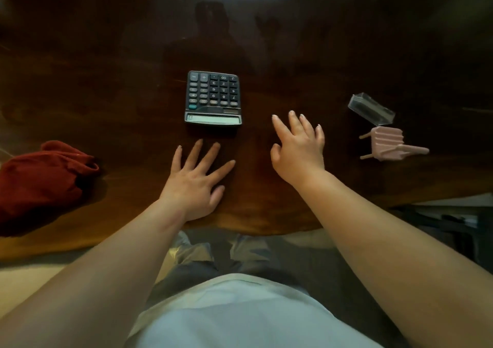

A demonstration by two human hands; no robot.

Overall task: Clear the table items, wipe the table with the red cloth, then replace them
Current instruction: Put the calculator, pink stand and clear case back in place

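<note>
A dark calculator (213, 98) lies at the middle of the dark wooden table (106, 86), its display toward me. My left hand (196, 181) rests flat on the wood just below it, fingers spread, holding nothing. My right hand (300, 147) hovers to the calculator's right, fingers apart and empty. A crumpled red cloth (42, 182) sits at the left, near the front edge. On the right lie a clear plastic box (371, 108) and a pink ribbed plastic piece (389, 143) with small pegs.
The table's front edge (253, 229) runs just behind my wrists, with my lap below it. Dark objects sit off the table at the right (453, 222). The far half of the tabletop shows only glare and reflections.
</note>
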